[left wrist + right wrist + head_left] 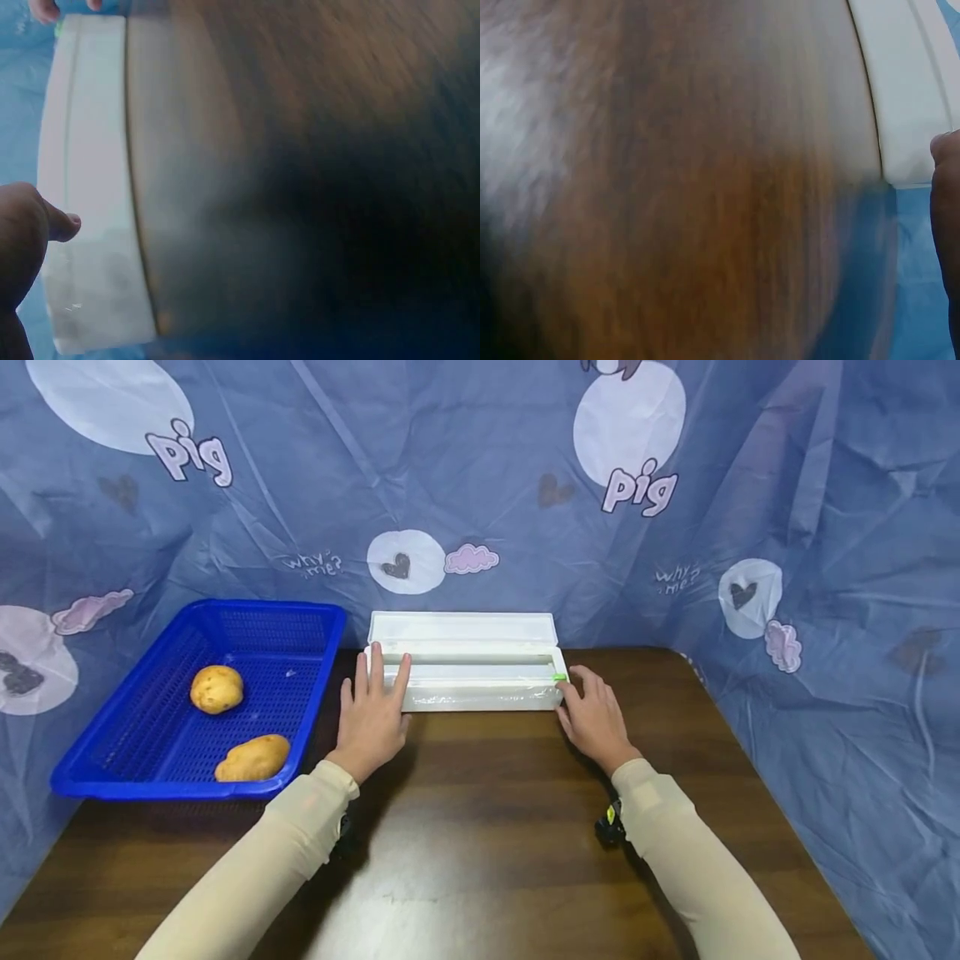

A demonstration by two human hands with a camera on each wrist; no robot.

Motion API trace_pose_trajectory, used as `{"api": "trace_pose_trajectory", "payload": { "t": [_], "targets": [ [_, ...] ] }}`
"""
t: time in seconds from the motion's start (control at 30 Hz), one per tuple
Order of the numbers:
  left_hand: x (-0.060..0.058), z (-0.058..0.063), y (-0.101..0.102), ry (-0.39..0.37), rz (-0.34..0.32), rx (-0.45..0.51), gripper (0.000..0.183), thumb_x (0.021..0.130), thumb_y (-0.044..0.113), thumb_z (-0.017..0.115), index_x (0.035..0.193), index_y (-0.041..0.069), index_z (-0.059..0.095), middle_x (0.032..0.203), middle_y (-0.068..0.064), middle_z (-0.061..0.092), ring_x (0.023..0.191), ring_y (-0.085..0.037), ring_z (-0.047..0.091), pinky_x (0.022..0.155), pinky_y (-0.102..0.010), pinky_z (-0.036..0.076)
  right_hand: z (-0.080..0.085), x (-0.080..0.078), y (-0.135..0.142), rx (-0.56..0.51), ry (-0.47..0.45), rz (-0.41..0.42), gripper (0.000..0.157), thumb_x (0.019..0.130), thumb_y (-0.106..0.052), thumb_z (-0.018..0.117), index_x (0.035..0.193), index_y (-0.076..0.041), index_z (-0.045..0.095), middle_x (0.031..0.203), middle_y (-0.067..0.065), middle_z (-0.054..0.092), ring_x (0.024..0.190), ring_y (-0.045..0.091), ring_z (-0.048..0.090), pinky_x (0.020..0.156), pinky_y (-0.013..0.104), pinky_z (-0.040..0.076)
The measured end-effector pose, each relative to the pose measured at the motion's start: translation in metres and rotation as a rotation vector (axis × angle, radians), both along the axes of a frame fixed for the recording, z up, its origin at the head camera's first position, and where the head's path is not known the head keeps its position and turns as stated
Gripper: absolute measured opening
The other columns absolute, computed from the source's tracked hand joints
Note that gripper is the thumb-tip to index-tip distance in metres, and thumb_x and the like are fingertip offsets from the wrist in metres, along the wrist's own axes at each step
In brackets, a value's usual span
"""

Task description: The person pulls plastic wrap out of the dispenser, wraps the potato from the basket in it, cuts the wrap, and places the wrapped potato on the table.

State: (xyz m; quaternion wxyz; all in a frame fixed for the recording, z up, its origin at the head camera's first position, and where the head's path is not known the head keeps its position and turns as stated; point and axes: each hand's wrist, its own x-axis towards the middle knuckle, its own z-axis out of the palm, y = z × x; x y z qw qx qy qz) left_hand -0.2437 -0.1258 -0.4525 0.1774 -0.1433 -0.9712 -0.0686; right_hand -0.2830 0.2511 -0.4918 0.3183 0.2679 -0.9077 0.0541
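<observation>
A white cling film dispenser box (480,697) lies at the back of the table, its lid (462,628) raised against the cloth. Clear film covers its front. My left hand (372,718) rests over its left end, fingers spread and straight; in the left wrist view the thumb (63,223) lies along the box (97,172). At the right end, my right hand (597,718) touches the box beside a small green slide cutter (559,677), fingers loosely bent. The right wrist view shows only part of that hand (949,195) at the corner of the box (907,97).
A blue plastic basket (315,693) stands to the left, holding two potatoes, one round (217,689) and one longer (253,758). Brown wooden table (480,843) stretches in front of the box. Printed blue cloth (465,468) hangs behind and at both sides.
</observation>
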Motion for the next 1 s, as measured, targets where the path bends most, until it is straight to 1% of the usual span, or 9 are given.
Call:
{"api": "trace_pose_trajectory", "payload": {
  "t": [0.07,0.17,0.33,0.57,0.8,0.9,1.0],
  "targets": [
    [-0.002,-0.005,-0.002,0.008,0.004,0.009,0.098,0.086,0.024,0.077,0.162,0.015,0.017,0.164,-0.03,-0.002,0.149,-0.05,0.003,0.109,-0.071,0.024,-0.001,-0.001,-0.002,-0.004,0.006,-0.001,0.038,0.086,-0.015,0.078,0.119,-0.004,0.061,0.135,0.026,0.048,0.121,0.043,0.05,0.082,0.053,0.047],
    [-0.006,-0.011,-0.005,0.019,0.008,0.013,0.097,0.086,0.023,0.078,0.162,0.016,0.018,0.164,-0.029,-0.001,0.15,-0.05,0.003,0.109,-0.072,0.024,-0.002,-0.003,-0.005,-0.003,0.004,-0.002,0.036,0.087,-0.015,0.077,0.119,-0.005,0.061,0.135,0.025,0.048,0.121,0.041,0.05,0.082,0.051,0.047],
    [-0.011,-0.018,-0.009,0.028,0.023,0.013,0.093,0.087,0.021,0.076,0.162,0.016,0.021,0.164,-0.029,0.0,0.149,-0.05,0.004,0.108,-0.071,0.027,-0.001,-0.006,-0.01,-0.007,0.003,0.005,0.033,0.089,-0.014,0.075,0.117,-0.005,0.062,0.135,0.025,0.047,0.12,0.04,0.05,0.082,0.05,0.047],
    [-0.016,-0.024,-0.013,0.03,0.037,0.029,0.087,0.089,0.018,0.073,0.161,0.014,0.024,0.163,-0.031,0.004,0.148,-0.051,0.01,0.106,-0.069,0.031,-0.003,-0.009,-0.014,-0.039,0.042,0.023,0.03,0.088,-0.012,0.074,0.115,-0.005,0.063,0.133,0.026,0.049,0.115,0.042,0.053,0.08,0.051,0.046],
    [-0.016,-0.03,-0.011,-0.006,0.052,0.049,0.079,0.092,0.017,0.069,0.159,0.011,0.028,0.163,-0.03,0.008,0.148,-0.05,0.013,0.104,-0.069,0.035,-0.005,-0.007,-0.018,-0.072,0.021,0.005,0.019,0.093,-0.012,0.068,0.11,-0.004,0.065,0.13,0.026,0.051,0.11,0.042,0.055,0.078,0.05,0.046],
    [-0.016,-0.033,-0.011,0.008,0.052,0.057,0.072,0.095,0.015,0.063,0.159,0.011,0.03,0.163,-0.03,0.011,0.147,-0.049,0.016,0.102,-0.068,0.037,-0.004,-0.006,-0.018,-0.084,0.027,0.003,0.015,0.093,-0.011,0.067,0.106,-0.004,0.067,0.128,0.025,0.053,0.109,0.041,0.056,0.077,0.049,0.046],
    [-0.017,-0.033,-0.014,0.039,0.048,0.065,0.068,0.096,0.011,0.059,0.158,0.01,0.032,0.163,-0.029,0.014,0.147,-0.048,0.019,0.101,-0.067,0.038,-0.001,-0.007,-0.019,-0.1,0.036,0.006,0.012,0.093,-0.009,0.066,0.103,-0.004,0.068,0.127,0.024,0.053,0.108,0.041,0.056,0.078,0.05,0.047]
  ]
}}
